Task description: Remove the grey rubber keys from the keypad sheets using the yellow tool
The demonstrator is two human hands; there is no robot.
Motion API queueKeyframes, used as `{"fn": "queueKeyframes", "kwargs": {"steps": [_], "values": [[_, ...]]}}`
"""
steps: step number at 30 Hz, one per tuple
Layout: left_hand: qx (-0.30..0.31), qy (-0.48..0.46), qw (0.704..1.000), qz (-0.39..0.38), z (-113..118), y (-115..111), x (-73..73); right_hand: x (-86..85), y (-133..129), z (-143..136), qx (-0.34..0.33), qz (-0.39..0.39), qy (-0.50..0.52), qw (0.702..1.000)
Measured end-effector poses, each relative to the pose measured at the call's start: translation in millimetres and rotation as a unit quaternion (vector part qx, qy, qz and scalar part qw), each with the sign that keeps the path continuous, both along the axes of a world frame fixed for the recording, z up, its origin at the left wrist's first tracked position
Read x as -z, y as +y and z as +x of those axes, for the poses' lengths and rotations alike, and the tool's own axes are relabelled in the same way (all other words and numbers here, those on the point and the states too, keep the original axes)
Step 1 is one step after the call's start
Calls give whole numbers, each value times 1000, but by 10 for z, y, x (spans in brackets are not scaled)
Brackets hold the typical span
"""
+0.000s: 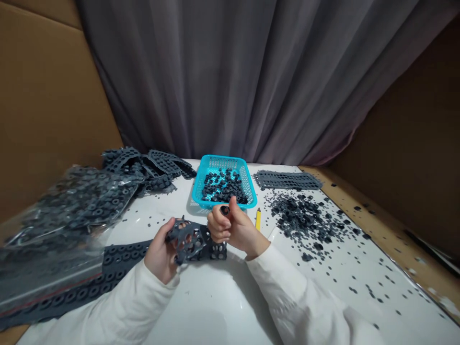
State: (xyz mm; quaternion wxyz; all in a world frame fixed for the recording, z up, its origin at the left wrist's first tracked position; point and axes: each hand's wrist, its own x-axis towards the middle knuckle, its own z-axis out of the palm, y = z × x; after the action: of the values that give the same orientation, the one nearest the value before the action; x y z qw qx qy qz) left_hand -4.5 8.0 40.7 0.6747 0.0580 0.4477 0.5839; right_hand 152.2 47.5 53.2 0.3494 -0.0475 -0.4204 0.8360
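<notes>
The right hand's thumb is pointing up while its index finger is curling inward, and between them they are gripping a small black ring (224, 210); the other fingers are folding toward the palm. This right hand (239, 231) is hovering above the table, its wrist bending slightly where the white right sleeve (287, 292) is slanting in from the lower right. The left hand (161, 254) is closing around one end of a perforated dark-grey sheet (190, 242), its thumb lying along the near edge and the other fingers wrapping behind; the sheet is curling in front of the body, its free end lying just below the right hand. Whether the right fingertips are touching it cannot be told. The white left sleeve (118, 297) is crossing a long strip with raised rings (124, 256), which is lying partly beneath a clear plastic bag of grey pieces (86, 196). Just beyond the right hand, a turquoise basket (252, 194) is holding loose black pieces (226, 187), and a slim yellow tool (258, 219) is lying beside it. Farther right, dark scraps (302, 213) are scattering across the white table (201, 306), a punched strip (287, 179) lying behind them.
</notes>
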Motion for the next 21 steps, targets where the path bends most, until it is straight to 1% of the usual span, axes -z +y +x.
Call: {"fn": "queueKeyframes", "kwargs": {"steps": [6,8,11,12,13,14,15,16,17,19,21], "values": [[-40,-18,999,-13,9,42,4,-1,-9,-7,8,-21,-7,1000],[-42,-16,999,-20,16,49,2,-6,-16,-10,18,-30,-20,999],[-42,-12,999,-4,30,53,16,-14,15,-6,38,-42,-61,997],[-44,-10,999,7,35,55,29,-13,44,6,58,-44,-83,994],[-43,-7,999,18,40,55,49,-10,83,28,93,-43,-111,988],[-36,-1,999,29,44,56,76,-3,132,63,145,-39,-146,978],[-25,9,999,41,46,56,110,8,187,110,210,-28,-187,959],[-14,25,998,53,46,54,150,24,247,170,281,-8,-234,931],[-5,45,997,66,44,51,195,45,307,239,344,22,-284,895],[18,105,989,103,32,39,287,99,415,393,431,112,-384,809],[62,183,968,160,15,20,362,153,490,531,479,220,-479,702]]}}
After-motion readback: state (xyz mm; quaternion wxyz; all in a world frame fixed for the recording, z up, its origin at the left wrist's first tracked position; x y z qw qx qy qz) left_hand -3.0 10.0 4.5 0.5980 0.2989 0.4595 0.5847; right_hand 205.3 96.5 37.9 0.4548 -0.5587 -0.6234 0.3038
